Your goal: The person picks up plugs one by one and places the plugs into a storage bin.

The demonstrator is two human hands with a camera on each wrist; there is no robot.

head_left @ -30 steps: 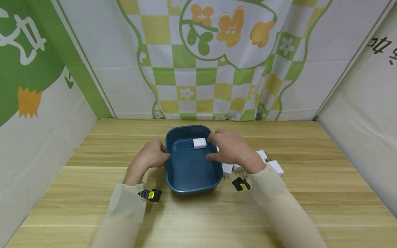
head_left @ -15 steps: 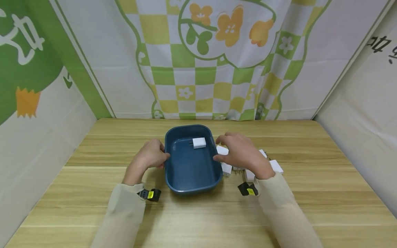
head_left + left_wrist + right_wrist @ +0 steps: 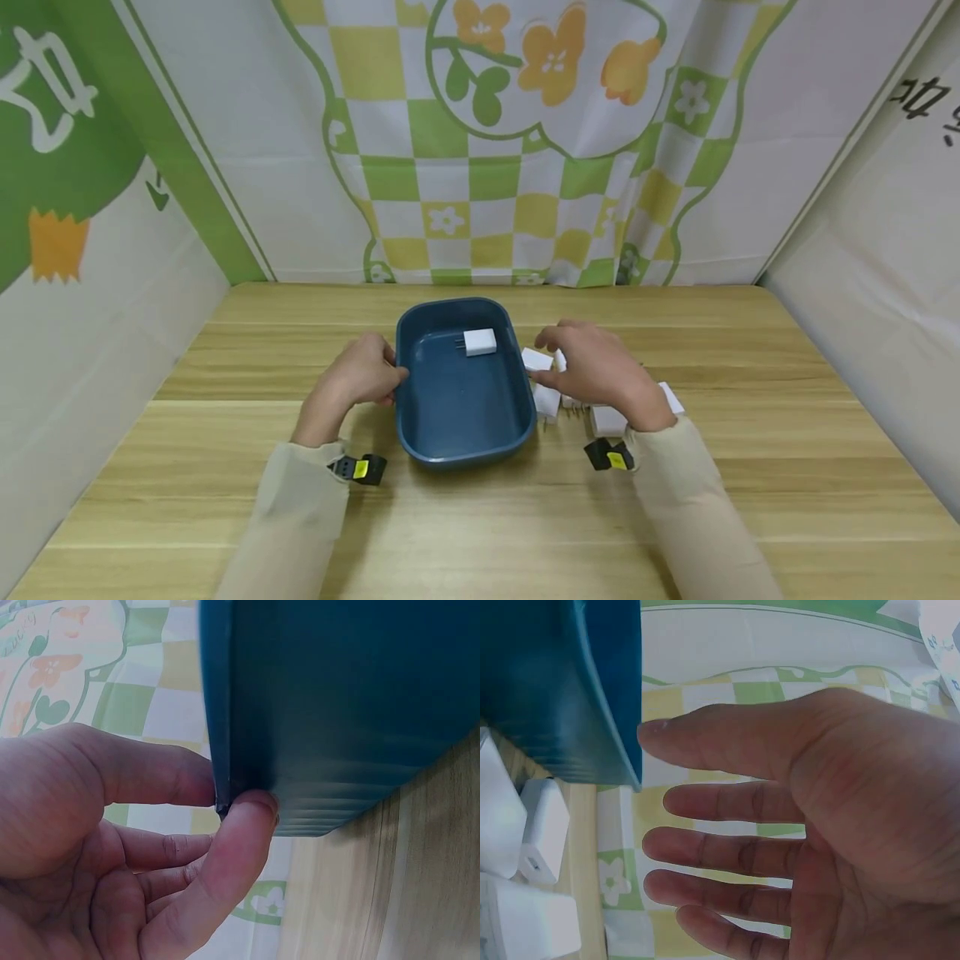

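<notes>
A dark blue rectangular bin (image 3: 461,408) with rounded corners stands on the wooden table. My left hand (image 3: 358,372) holds its left rim, thumb and a finger pinching the edge (image 3: 219,735) in the left wrist view. Inside the bin, near the far right, lies one white plug charger (image 3: 480,342) with its prongs to the left. My right hand (image 3: 596,364) hovers just right of the bin over a group of white chargers (image 3: 546,403). Its fingers are spread and extended, with nothing between them in the right wrist view. The hand partly hides the group.
Other white chargers (image 3: 607,421) lie near the right wrist, some with prongs showing. The wooden table (image 3: 465,533) runs back to a checked, flowered curtain (image 3: 495,175). Printed cloth walls (image 3: 862,292) stand at both sides.
My right hand has moved right, from over the bin's right edge to above the chargers outside it. The left hand keeps its hold on the rim, and the charger inside stays put.
</notes>
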